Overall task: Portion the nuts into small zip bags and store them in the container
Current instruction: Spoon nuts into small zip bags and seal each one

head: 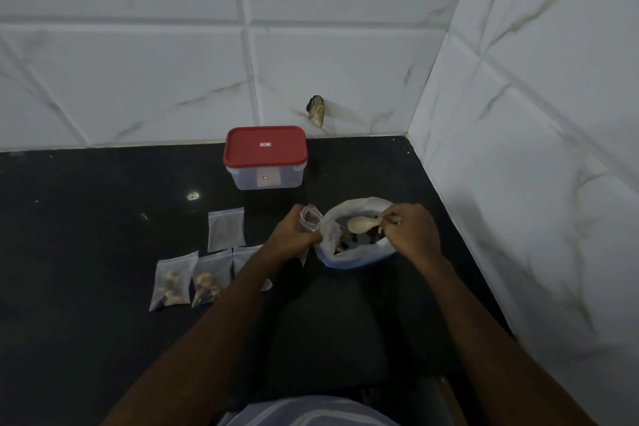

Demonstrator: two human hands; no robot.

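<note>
A white plastic bag of mixed nuts [356, 254] stands open on the black counter. My right hand [411, 230] grips the handle of a pale spoon [361, 224] whose bowl is over the nuts. My left hand [292, 237] holds a small zip bag [310, 216] upright with its mouth open, right beside the nut bag. Two filled zip bags [171, 282] [211, 277] lie flat to the left; a third [247, 258] is partly hidden by my left forearm. An empty zip bag [226, 228] lies behind them. The clear container with a red lid [265, 156] stands closed at the back.
The black counter [86, 218] meets white marbled wall tiles [138, 79] behind and on the right, forming a corner. A dark chipped spot [316, 109] marks the back wall above the counter.
</note>
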